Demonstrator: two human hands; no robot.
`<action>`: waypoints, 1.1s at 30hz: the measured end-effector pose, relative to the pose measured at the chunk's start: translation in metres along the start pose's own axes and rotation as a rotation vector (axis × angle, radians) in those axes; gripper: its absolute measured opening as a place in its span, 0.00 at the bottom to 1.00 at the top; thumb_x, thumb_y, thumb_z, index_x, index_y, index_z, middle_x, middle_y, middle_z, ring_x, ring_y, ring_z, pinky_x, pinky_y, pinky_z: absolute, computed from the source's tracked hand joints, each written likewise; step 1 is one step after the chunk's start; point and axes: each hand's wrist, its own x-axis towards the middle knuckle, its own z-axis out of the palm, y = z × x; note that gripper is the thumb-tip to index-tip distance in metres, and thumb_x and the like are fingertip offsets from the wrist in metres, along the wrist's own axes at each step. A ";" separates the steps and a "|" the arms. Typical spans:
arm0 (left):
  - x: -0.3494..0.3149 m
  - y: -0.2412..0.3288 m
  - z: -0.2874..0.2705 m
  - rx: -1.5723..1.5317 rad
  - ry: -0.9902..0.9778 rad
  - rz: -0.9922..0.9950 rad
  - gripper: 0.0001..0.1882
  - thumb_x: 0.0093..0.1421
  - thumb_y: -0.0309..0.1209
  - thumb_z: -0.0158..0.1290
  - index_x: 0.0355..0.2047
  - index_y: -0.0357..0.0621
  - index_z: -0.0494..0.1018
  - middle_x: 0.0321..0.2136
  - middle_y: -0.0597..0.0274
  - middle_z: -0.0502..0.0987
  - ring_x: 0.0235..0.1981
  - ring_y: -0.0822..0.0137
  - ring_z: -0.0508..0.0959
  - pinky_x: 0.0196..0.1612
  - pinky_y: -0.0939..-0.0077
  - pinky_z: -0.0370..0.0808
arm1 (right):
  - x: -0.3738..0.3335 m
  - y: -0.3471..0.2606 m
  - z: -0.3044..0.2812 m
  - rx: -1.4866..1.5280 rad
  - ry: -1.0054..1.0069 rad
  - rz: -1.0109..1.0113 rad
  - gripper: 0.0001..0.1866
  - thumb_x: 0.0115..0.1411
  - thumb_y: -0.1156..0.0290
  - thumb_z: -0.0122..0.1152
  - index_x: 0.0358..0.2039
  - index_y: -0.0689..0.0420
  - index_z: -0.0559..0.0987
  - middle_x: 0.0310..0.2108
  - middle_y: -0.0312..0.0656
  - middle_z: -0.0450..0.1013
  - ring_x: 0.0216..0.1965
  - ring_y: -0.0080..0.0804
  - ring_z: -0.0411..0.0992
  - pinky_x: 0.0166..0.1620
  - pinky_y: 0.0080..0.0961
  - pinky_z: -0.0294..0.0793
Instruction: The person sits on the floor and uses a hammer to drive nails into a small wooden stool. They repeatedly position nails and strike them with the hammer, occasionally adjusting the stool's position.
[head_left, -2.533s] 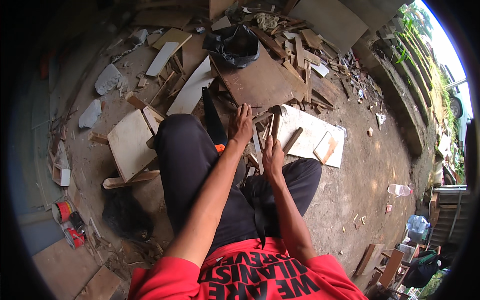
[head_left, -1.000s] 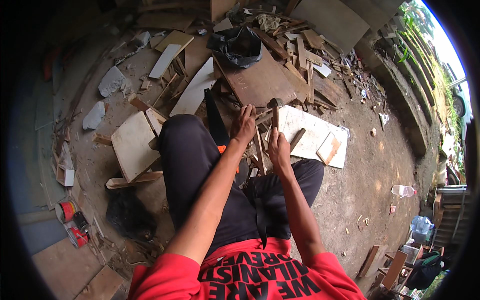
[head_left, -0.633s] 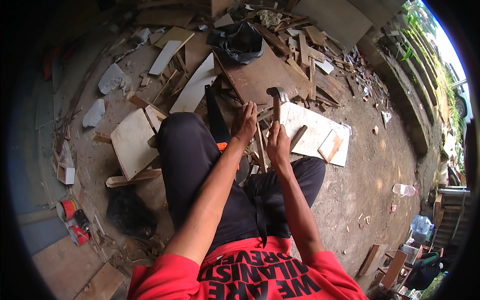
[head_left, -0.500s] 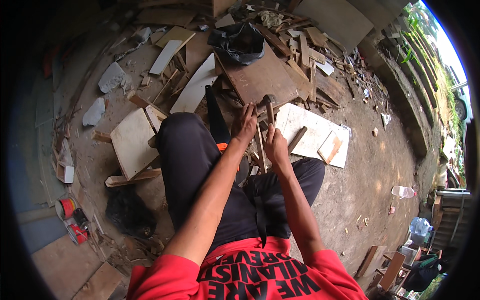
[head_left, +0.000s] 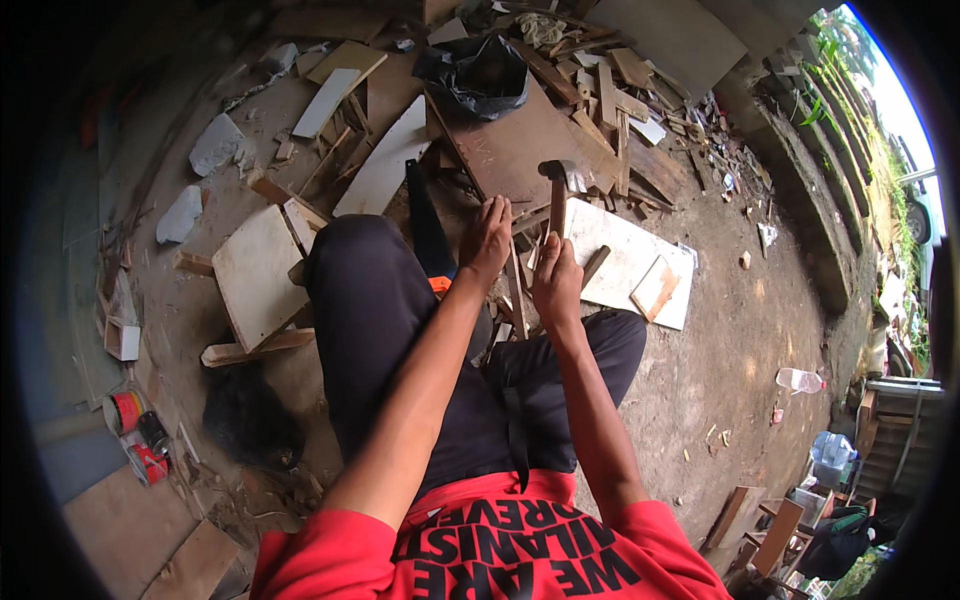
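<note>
Hammer (head_left: 558,208): one, clasped in right hand (head_left: 557,272), head showing against brown board (head_left: 515,150) by its near right corner. At the near left corner, left hand (head_left: 486,242); cannot tell its grip. Black lettering across red shirt (head_left: 590,508); two red cans (head_left: 149,465), far left.

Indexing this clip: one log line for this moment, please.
left hand: by brown board; right hand: gripping hammer; nearby: saw, black bag

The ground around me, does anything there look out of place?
Yes, a clear plastic bottle lies on its side on the ground, well to the right of the hammer. It looks discarded, apart from the wood pile.
</note>
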 end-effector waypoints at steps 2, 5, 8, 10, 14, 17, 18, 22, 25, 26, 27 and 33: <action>0.004 0.004 -0.004 0.001 -0.035 0.009 0.22 0.59 0.23 0.48 0.54 0.29 0.71 0.53 0.48 0.73 0.57 0.54 0.71 0.60 0.69 0.71 | -0.003 0.005 0.001 -0.017 0.026 -0.049 0.23 0.73 0.57 0.42 0.35 0.67 0.71 0.25 0.70 0.72 0.31 0.75 0.71 0.33 0.60 0.67; 0.003 -0.003 -0.004 -0.010 0.017 0.023 0.22 0.58 0.23 0.48 0.54 0.28 0.71 0.50 0.49 0.73 0.54 0.54 0.72 0.58 0.70 0.72 | 0.008 0.037 0.003 -0.207 -0.099 0.015 0.25 0.74 0.55 0.40 0.35 0.67 0.73 0.25 0.71 0.72 0.33 0.75 0.72 0.36 0.60 0.68; -0.001 -0.003 -0.002 0.018 0.013 0.045 0.22 0.58 0.23 0.48 0.54 0.28 0.71 0.49 0.49 0.73 0.54 0.54 0.72 0.57 0.69 0.73 | 0.001 0.039 0.004 -0.111 -0.015 0.075 0.28 0.74 0.52 0.39 0.32 0.67 0.74 0.22 0.63 0.72 0.27 0.62 0.72 0.33 0.49 0.69; 0.002 -0.003 -0.003 0.002 0.004 0.054 0.22 0.57 0.23 0.49 0.53 0.28 0.71 0.49 0.49 0.73 0.54 0.54 0.72 0.58 0.70 0.72 | -0.004 0.038 0.004 -0.068 0.036 0.095 0.29 0.74 0.51 0.39 0.31 0.66 0.75 0.21 0.58 0.72 0.24 0.55 0.72 0.31 0.44 0.69; 0.006 -0.003 -0.004 -0.018 0.004 0.059 0.22 0.56 0.22 0.50 0.52 0.29 0.71 0.48 0.50 0.74 0.53 0.55 0.72 0.58 0.71 0.71 | -0.007 0.034 0.003 -0.077 -0.007 0.093 0.27 0.74 0.53 0.39 0.35 0.67 0.73 0.24 0.67 0.72 0.30 0.70 0.72 0.34 0.55 0.67; 0.004 -0.001 -0.008 -0.010 -0.012 0.059 0.21 0.56 0.23 0.50 0.52 0.30 0.72 0.47 0.50 0.74 0.52 0.56 0.73 0.58 0.71 0.72 | -0.011 0.026 0.006 -0.060 0.035 0.033 0.25 0.74 0.54 0.40 0.35 0.66 0.73 0.22 0.66 0.72 0.28 0.68 0.72 0.32 0.55 0.66; 0.007 0.000 -0.009 -0.022 -0.021 0.057 0.21 0.57 0.23 0.50 0.51 0.30 0.72 0.47 0.51 0.74 0.52 0.56 0.73 0.57 0.71 0.72 | -0.009 0.022 0.005 -0.030 0.043 0.027 0.25 0.74 0.55 0.40 0.35 0.66 0.73 0.22 0.66 0.71 0.28 0.68 0.72 0.31 0.54 0.66; 0.004 -0.002 -0.006 0.009 0.055 0.065 0.18 0.57 0.23 0.50 0.48 0.32 0.74 0.45 0.53 0.75 0.51 0.58 0.73 0.56 0.71 0.72 | -0.006 0.001 0.006 0.019 0.062 -0.035 0.22 0.74 0.58 0.41 0.33 0.65 0.71 0.21 0.64 0.71 0.27 0.68 0.72 0.29 0.53 0.66; 0.005 0.002 -0.006 -0.042 -0.034 0.025 0.19 0.54 0.21 0.51 0.48 0.29 0.75 0.46 0.50 0.75 0.53 0.54 0.73 0.57 0.69 0.72 | -0.004 0.012 0.007 -0.078 0.055 -0.047 0.21 0.74 0.59 0.41 0.33 0.65 0.70 0.22 0.66 0.72 0.28 0.69 0.72 0.29 0.55 0.67; 0.008 0.006 -0.007 -0.034 -0.049 0.033 0.19 0.55 0.21 0.51 0.47 0.29 0.75 0.46 0.50 0.75 0.53 0.55 0.73 0.57 0.69 0.72 | -0.001 0.028 0.007 -0.144 0.039 -0.071 0.22 0.74 0.58 0.41 0.33 0.65 0.71 0.21 0.64 0.71 0.27 0.68 0.72 0.28 0.53 0.66; 0.008 0.009 -0.007 -0.057 -0.150 0.009 0.19 0.55 0.21 0.50 0.47 0.29 0.75 0.46 0.50 0.74 0.53 0.54 0.73 0.57 0.68 0.73 | 0.003 0.048 0.008 -0.206 0.022 -0.096 0.22 0.74 0.58 0.42 0.32 0.64 0.71 0.20 0.62 0.70 0.25 0.66 0.72 0.27 0.51 0.66; 0.005 -0.005 0.005 0.061 0.017 0.064 0.16 0.58 0.23 0.48 0.47 0.34 0.74 0.45 0.54 0.72 0.49 0.57 0.72 0.54 0.71 0.73 | -0.005 0.018 0.006 -0.100 0.033 -0.067 0.24 0.73 0.56 0.42 0.34 0.68 0.72 0.23 0.71 0.72 0.30 0.73 0.72 0.31 0.60 0.67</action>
